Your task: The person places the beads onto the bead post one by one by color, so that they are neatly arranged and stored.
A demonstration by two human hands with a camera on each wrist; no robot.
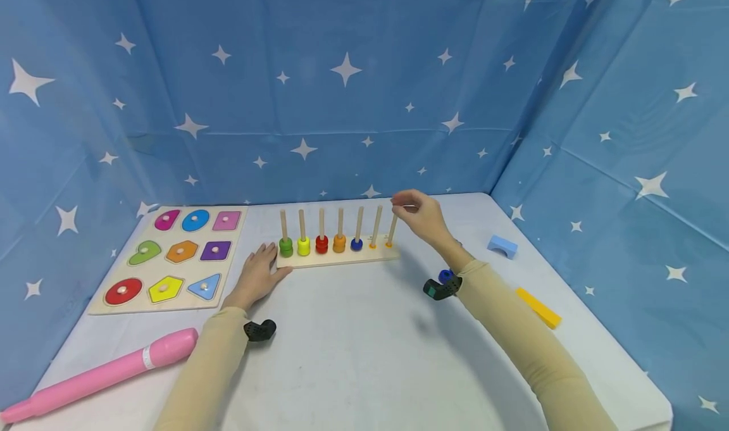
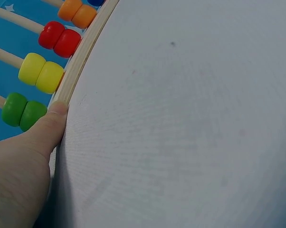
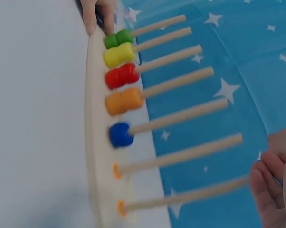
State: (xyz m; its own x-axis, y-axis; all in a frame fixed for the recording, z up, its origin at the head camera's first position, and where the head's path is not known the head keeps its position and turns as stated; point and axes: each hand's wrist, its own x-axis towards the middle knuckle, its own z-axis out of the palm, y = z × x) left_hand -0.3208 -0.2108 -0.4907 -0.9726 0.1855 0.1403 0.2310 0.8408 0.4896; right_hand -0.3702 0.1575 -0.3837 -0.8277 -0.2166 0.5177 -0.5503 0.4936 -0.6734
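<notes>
A wooden peg stacker (image 1: 336, 258) stands on the white table with a row of upright pegs. Green, yellow (image 2: 41, 73), red and orange (image 3: 124, 100) beads sit in pairs on four-colour order from the left, then a single blue bead (image 3: 120, 135). The two rightmost pegs are bare. My left hand (image 1: 259, 276) grips the stacker's left end, its thumb (image 2: 50, 124) on the front edge. At the far right, my right hand (image 1: 420, 217) has curled fingers (image 3: 262, 190) at the tip of the last peg (image 3: 185, 197), seeming to pinch it. Whatever lies inside those fingers is hidden.
A loose blue bead (image 1: 445, 276) lies beside my right wrist. Farther right are a light-blue arch block (image 1: 503, 246) and a yellow bar (image 1: 538, 307). On the left lie a shape puzzle board (image 1: 193, 236) and a pink tapered object (image 1: 102, 375). Starry blue curtains (image 1: 342, 102) surround the table.
</notes>
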